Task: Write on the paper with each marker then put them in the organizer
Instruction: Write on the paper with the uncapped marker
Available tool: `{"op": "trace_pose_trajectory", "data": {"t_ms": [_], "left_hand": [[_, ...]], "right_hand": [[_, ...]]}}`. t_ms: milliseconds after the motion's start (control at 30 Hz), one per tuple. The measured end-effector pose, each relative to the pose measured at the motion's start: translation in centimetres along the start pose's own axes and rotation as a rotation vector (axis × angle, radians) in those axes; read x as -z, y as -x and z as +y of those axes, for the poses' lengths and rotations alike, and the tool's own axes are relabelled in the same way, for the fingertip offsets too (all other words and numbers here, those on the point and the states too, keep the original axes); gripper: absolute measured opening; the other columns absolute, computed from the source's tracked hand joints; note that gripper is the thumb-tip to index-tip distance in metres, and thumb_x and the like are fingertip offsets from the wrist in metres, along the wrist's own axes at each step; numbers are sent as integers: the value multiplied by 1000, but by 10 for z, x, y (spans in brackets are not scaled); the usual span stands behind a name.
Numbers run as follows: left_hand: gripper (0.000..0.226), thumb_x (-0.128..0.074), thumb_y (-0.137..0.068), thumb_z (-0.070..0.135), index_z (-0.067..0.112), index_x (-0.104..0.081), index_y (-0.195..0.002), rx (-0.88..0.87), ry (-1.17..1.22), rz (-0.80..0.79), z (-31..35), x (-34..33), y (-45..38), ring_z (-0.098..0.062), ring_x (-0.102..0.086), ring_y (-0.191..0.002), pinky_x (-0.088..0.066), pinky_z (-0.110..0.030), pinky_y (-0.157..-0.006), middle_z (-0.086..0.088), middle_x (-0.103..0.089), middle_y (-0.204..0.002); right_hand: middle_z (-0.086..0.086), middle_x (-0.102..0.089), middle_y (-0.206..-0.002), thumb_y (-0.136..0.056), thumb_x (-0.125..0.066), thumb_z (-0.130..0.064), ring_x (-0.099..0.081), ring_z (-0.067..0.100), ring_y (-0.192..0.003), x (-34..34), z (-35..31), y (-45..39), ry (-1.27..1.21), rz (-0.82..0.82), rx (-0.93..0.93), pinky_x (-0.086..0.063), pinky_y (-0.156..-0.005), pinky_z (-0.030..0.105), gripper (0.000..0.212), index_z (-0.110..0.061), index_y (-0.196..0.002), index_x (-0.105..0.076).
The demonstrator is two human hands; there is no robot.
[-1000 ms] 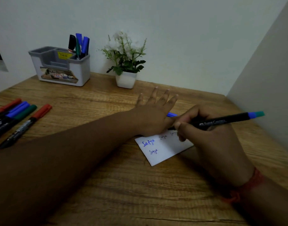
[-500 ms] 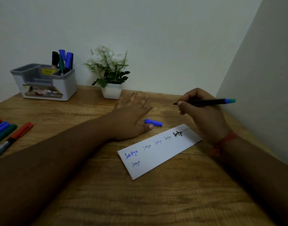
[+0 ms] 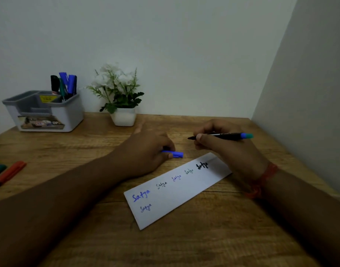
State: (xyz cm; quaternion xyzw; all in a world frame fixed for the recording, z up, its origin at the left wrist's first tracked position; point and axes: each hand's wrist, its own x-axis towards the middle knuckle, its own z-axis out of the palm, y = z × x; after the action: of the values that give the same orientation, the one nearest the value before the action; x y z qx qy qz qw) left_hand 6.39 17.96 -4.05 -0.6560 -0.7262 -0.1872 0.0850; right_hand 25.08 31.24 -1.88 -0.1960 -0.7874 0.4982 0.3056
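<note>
Blue plastic cap point(image 3: 175, 154) seems pinched by the left hand point(image 3: 146, 153), ready for recapping the slim black marker point(image 3: 221, 135) gripped in the right hand point(image 3: 228, 149), lifted off the white paper strip point(image 3: 176, 189).

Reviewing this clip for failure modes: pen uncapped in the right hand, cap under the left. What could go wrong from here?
1. The uncapped pen in the right hand hangs just above the paper; its bare tip could leave a stray mark.
2. The left hand pinches only one end of the blue cap, so it may slip during recapping.
</note>
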Motion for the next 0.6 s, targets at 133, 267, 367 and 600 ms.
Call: {"op": "trace_pose_trajectory", "data": {"t_ms": [133, 267, 367, 600], "left_hand": [[13, -64, -91, 23, 32, -65, -100, -74, 85, 161, -5, 0, 2, 2, -50, -92, -23, -36, -114, 23, -54, -91], [19, -61, -93, 12, 23, -65, -108, -40, 218, 273, 0, 0, 1, 3, -49, -91, -34, -7, -78, 18, -51, -96], [20, -56, -96, 11, 22, -65, -111, -17, 269, 279, 3, -1, 0, 3, -48, -89, -33, -8, -72, 20, -45, -93], [20, -53, -96, 15, 19, -65, -111, -32, 306, 283, 6, 1, 3, -2, -49, -88, -33, -6, -70, 16, -46, -94]], "right_hand": [[12, -77, -97, -93, -65, -5, -75, 26, -94, 2, 3, -2, -165, -67, -32, -59, -90, 39, 8, -5, -94, -74], [17, -73, -92, -94, -57, 5, -72, 26, -87, 2, 3, -3, -340, -98, -5, -60, -80, 36, 15, 1, -91, -71], [18, -71, -92, -95, -54, 5, -71, 25, -85, 3, 3, -3, -411, -112, 14, -60, -77, 33, 15, 2, -93, -69], [17, -70, -89, -93, -53, 5, -70, 24, -81, 5, 4, -4, -499, -124, 27, -60, -73, 31, 15, 2, -92, -68]]}}
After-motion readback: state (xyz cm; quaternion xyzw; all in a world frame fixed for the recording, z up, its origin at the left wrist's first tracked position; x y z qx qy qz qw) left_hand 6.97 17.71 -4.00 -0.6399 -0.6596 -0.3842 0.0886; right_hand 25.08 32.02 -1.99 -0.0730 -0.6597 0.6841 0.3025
